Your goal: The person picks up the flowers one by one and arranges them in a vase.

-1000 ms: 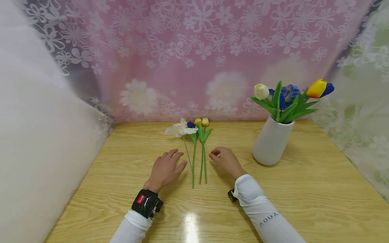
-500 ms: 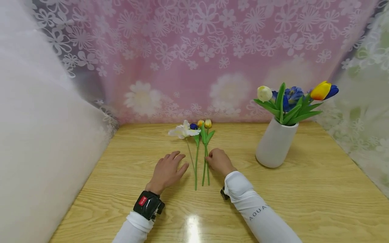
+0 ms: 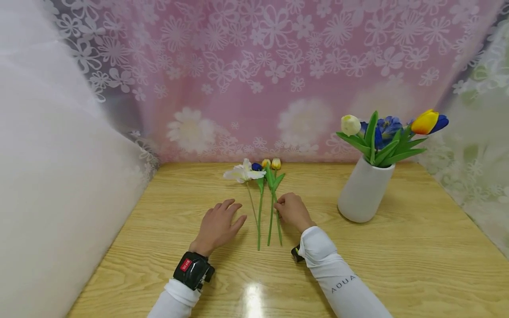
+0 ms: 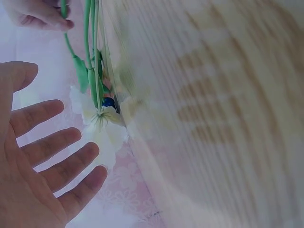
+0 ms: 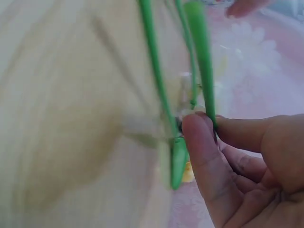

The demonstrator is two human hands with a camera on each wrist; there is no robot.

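Observation:
In the head view my right hand (image 3: 294, 210) pinches the green stem of a yellow-and-white artificial tulip (image 3: 279, 225) between thumb and forefinger. Up close in the right wrist view, the pinched stem (image 5: 204, 61) runs past the thumb tip. A second tulip (image 3: 271, 225) lies just left of it, and which bloom belongs to the pinched stem is hard to tell. Further left are a blue tulip (image 3: 256, 167) and a white wide-petalled flower (image 3: 244, 172). Beside their stems my left hand (image 3: 218, 225) is held with fingers spread, holding nothing; the left wrist view shows its palm (image 4: 33, 175).
A white vase (image 3: 366, 190) stands at the right, filled with white, blue and yellow-orange flowers (image 3: 387, 130). Behind the wooden table (image 3: 159, 212) hangs a pink floral curtain (image 3: 246, 97). A white cloth wall (image 3: 59, 176) borders the left side.
My right hand has reached left to the tulip stems, taken one in a pinch, and drawn it slightly right, parting the lower stems. The left hand has stayed nearly still.

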